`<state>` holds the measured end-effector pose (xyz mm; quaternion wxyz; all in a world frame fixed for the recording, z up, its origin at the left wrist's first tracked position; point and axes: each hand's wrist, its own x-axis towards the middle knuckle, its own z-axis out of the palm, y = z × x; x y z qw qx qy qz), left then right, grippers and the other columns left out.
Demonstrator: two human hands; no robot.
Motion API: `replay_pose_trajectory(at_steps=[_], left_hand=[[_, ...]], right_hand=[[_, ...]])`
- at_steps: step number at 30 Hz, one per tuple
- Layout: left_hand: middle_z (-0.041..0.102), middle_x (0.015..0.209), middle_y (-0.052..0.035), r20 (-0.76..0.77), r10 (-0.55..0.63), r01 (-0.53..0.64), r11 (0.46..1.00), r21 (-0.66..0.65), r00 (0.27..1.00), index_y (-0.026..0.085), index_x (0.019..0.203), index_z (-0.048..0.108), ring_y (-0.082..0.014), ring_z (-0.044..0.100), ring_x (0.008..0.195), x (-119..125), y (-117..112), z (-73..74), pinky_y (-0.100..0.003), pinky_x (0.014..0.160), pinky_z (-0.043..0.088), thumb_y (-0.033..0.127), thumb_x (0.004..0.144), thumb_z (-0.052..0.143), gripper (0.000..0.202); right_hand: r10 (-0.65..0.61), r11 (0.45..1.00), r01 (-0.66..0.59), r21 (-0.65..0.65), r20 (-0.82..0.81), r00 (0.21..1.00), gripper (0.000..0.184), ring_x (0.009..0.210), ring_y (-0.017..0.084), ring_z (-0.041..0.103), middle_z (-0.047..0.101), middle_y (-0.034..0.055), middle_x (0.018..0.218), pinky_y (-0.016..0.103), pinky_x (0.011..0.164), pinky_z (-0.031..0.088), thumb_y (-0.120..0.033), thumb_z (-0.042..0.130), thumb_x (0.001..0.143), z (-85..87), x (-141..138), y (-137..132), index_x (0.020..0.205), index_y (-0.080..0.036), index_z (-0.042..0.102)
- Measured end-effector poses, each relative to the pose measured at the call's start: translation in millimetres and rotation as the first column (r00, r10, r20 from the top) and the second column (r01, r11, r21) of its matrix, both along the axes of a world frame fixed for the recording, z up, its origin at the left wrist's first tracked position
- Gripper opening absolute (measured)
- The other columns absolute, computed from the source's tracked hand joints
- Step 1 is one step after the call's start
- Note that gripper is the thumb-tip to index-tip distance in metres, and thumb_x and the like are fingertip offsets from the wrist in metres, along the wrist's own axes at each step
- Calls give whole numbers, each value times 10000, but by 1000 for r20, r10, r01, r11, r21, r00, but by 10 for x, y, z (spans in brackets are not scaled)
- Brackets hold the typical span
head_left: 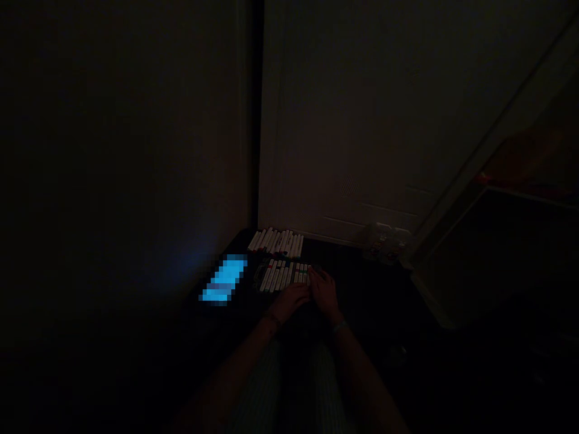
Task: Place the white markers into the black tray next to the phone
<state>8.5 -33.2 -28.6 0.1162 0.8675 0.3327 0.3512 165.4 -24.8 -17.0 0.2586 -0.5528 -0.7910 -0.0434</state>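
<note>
Two hands lie close together low in the dim view, side by side and palms down. The left hand [294,298] has its fingertips just beside the right hand [323,289], though the dark hides whether they touch. The right hand's fingers rest at the right end of the near row of markers [283,275], a line of pale barrels with coloured bands lying just ahead of both hands on the dark floor [362,283]. Whether either hand grips a marker or only rests on the row cannot be told in this light. Further ahead of the hands, apart from the first row, lies a far row of markers [277,241], packed side by side near the foot of the door [353,120]. To the left of the hands, just beside the near row's left end, a glowing blue screen [225,278] lies flat and throws a faint light on the wall [126,150]. Ahead and to the right of the hands, well apart from them, a clear packet [386,244] sits against the door's base. A pale band [339,327] circles the right wrist.
</note>
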Motion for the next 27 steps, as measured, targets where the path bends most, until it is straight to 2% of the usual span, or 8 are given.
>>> replay_pose_trajectory(at_steps=[7,11,16,27], left_hand=[[639,1053,-15,-10,4,-4,1000,-16,1000,212,996,626,-162,509,1069,-6,19,-35,-350,949,412,237,817,512,214],[638,1058,-16,-1,17,-17,999,-32,1000,215,1018,618,-158,512,1068,-6,23,-36,-340,944,416,245,815,513,231],[646,1049,-14,-1,35,-35,999,-36,999,218,1017,620,-164,518,1070,-4,26,-48,-357,958,404,256,815,514,231],[641,1062,-23,13,30,-30,999,-21,999,218,1029,617,-175,523,1069,-3,41,-83,-376,947,419,275,821,504,244]], right_hand=[[-24,999,24,-47,8,1000,429,1208,211,325,456,-27,1295,381,969,253,-237,288,891,20,-17,-5,1313,-273,354],[-50,997,48,-61,-36,998,411,1184,194,359,482,-29,1270,353,953,289,-241,280,896,8,-29,21,1288,-287,395],[-30,999,28,-31,-86,996,400,1167,173,381,503,-55,1246,329,945,315,-236,281,896,-8,-29,55,1261,-315,424],[-29,999,25,-37,-104,994,392,1164,191,388,508,-39,1243,339,918,337,-246,307,891,4,-20,28,1258,-307,432]])
